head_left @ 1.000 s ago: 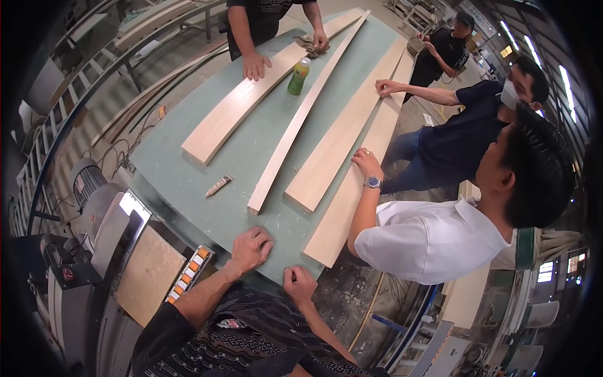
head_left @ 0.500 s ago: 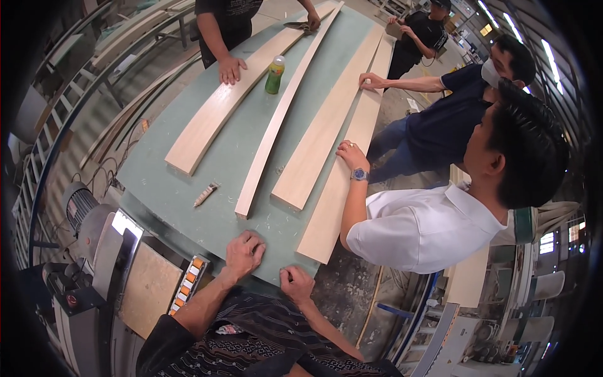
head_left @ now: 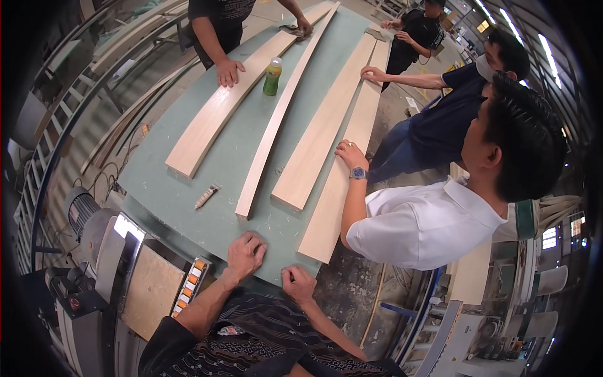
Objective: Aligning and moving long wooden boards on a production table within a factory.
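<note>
Left hand (head_left: 246, 254), right hand (head_left: 298, 284), both curled closed, on green table (head_left: 166, 195) by its edge, gap to 4 boards (head_left: 316, 151)

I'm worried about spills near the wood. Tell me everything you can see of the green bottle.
The bottle is small, with a green body and a whitish cap that looks closed. It seems to be plastic; whether the green is a label or the contents, I can't tell. It appears to stand upright on the table, between the wide curved board and the narrow board, apart from both. No hand touches it.
</note>
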Action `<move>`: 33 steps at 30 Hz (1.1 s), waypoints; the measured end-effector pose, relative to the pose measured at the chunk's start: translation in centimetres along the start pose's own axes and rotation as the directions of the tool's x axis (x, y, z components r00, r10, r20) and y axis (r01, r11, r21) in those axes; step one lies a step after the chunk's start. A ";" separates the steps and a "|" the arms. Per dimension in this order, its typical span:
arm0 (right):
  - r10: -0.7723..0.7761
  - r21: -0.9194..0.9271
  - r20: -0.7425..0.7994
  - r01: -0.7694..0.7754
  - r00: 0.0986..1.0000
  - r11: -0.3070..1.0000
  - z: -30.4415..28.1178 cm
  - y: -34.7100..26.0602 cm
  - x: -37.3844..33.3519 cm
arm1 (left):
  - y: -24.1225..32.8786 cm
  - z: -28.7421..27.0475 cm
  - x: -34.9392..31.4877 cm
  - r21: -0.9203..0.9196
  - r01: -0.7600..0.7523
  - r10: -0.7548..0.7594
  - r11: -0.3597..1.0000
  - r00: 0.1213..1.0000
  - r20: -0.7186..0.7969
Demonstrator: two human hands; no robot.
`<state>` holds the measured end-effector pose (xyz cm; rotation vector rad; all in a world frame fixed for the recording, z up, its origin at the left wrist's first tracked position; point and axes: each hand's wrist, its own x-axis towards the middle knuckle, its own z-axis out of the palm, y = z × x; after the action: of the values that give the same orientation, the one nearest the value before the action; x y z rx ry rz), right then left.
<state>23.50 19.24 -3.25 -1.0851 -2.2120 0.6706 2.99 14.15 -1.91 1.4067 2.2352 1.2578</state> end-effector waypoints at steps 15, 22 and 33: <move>0.018 0.004 0.011 -0.019 1.000 1.000 -0.2 0.0 -0.1 | -0.3 0.2 -0.2 -0.030 -0.012 0.011 0.999 1.000 -0.003; 0.027 0.004 0.031 -0.027 0.999 1.000 -0.2 0.0 -0.2 | -0.2 0.3 -0.1 -0.021 -0.012 0.012 1.000 1.000 -0.015; -0.064 -0.008 0.000 0.064 0.998 0.998 0.7 0.6 -0.5 | -0.5 -0.2 -0.4 0.015 -0.014 0.014 1.000 1.000 -0.026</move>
<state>23.62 19.07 -4.26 -1.0133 -2.2408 0.6347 2.82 13.66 -2.25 1.4212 2.2603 1.2742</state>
